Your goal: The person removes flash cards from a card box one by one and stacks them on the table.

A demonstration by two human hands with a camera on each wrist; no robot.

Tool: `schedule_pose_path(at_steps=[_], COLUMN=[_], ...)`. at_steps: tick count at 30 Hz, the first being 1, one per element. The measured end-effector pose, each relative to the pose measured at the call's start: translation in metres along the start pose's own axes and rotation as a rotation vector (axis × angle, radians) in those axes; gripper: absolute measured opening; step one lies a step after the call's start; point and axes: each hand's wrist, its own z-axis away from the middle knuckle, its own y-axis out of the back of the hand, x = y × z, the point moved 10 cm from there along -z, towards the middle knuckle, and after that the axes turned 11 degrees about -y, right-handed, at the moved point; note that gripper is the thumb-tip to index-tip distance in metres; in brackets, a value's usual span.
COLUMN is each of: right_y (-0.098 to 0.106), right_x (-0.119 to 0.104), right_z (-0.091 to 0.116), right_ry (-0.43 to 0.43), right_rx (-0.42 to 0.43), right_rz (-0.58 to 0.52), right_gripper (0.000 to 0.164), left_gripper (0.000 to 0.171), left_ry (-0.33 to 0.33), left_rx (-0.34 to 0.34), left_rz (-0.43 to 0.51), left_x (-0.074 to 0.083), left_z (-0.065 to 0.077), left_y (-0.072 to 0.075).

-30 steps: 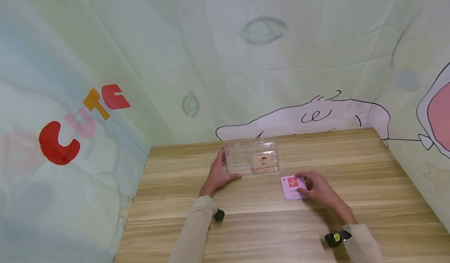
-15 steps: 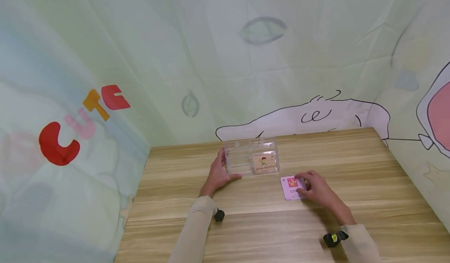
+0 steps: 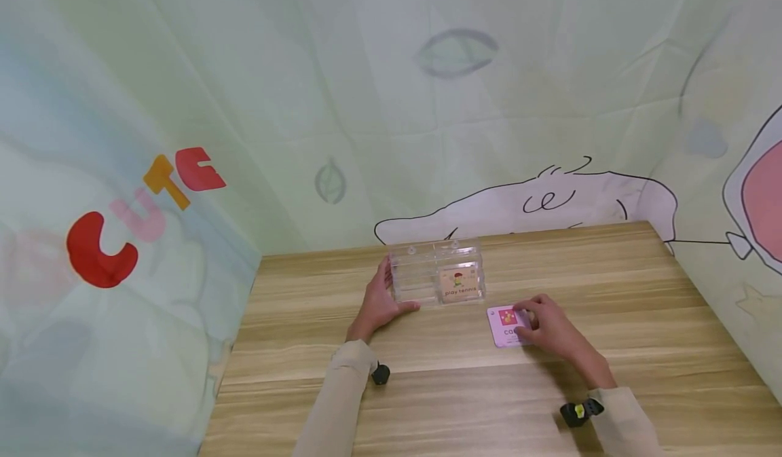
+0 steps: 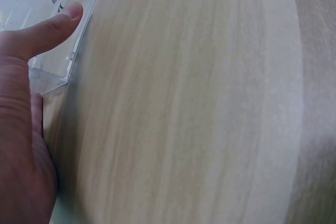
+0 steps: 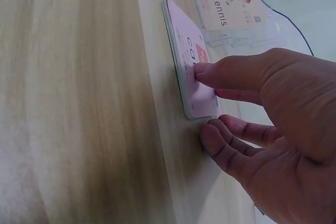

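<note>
A clear plastic card box (image 3: 415,297) with two compartments stands near the table's back edge. A peach "play tennis" card (image 3: 460,286) shows in its right compartment. My left hand (image 3: 380,303) holds the box at its left end, thumb along the front and fingers behind the side; in the left wrist view the thumb lies over the box's corner (image 4: 55,80). To the right, my right hand (image 3: 552,326) grips a stack of pink flashcards (image 3: 502,335) lying on the table. In the right wrist view its thumb (image 5: 226,72) presses on the top card, covering part of its printed word.
The wooden table (image 3: 452,403) meets a printed cloth backdrop (image 3: 366,104) along its back and left edges. Each wrist carries a small black device, the left one (image 3: 381,374) close above the table.
The right wrist has shifted very slightly to the left. Both hands keep their places on the box and the card stack, which have hardly moved.
</note>
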Motion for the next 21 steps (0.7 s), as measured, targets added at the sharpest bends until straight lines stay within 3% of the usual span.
schedule_pose_path(at_steps=[9, 15, 21], right_y=[0.017, 0.027, 0.023], right_x=[-0.019, -0.044, -0.066], right_z=[-0.004, -0.011, -0.017], right_ry=[0.074, 0.192, 0.280], right_rx=[0.046, 0.112, 0.113], right_rz=[0.035, 0.012, -0.029], right_gripper=[0.041, 0.035, 0.033], left_gripper=[0.134, 0.133, 0.134], left_ry=[0.011, 0.007, 0.013], left_rx=[-0.007, -0.011, -0.013], left_rz=[0.004, 0.000, -0.003], left_x=[-0.001, -0.001, 0.000], left_z=[0.000, 0.000, 0.000], left_y=[0.000, 0.001, 0.001])
